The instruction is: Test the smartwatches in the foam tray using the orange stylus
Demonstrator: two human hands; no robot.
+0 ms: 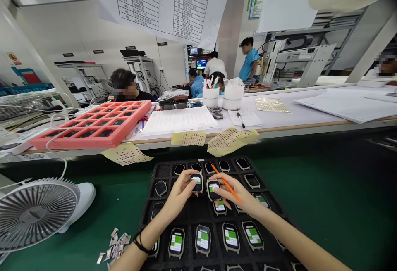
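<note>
In the head view, your left hand (183, 187) is closed on a left watch (196, 183), which sits at your fingertips with the thumb over its face and the fingers at its upper edge and behind. Your right hand (234, 189) grips a right watch (213, 191), its digits against the case and the lit screen. The two watches are just beside each other, faces toward you, above the black foam tray (192, 214); the right one partly covers a seated watch (220, 208) in the tray.

An orange stick (229, 186) also lies in your right hand, slanting from its tip at upper left down toward the wrist.

Your forearms come in from the lower left and lower right and converge over the tray's middle, both hands turned inward. A black band (141, 243) circles your left wrist. Left of the tray, a white fan (34, 213) and small packets (116, 244) rest on the green tabletop (325, 205).
</note>
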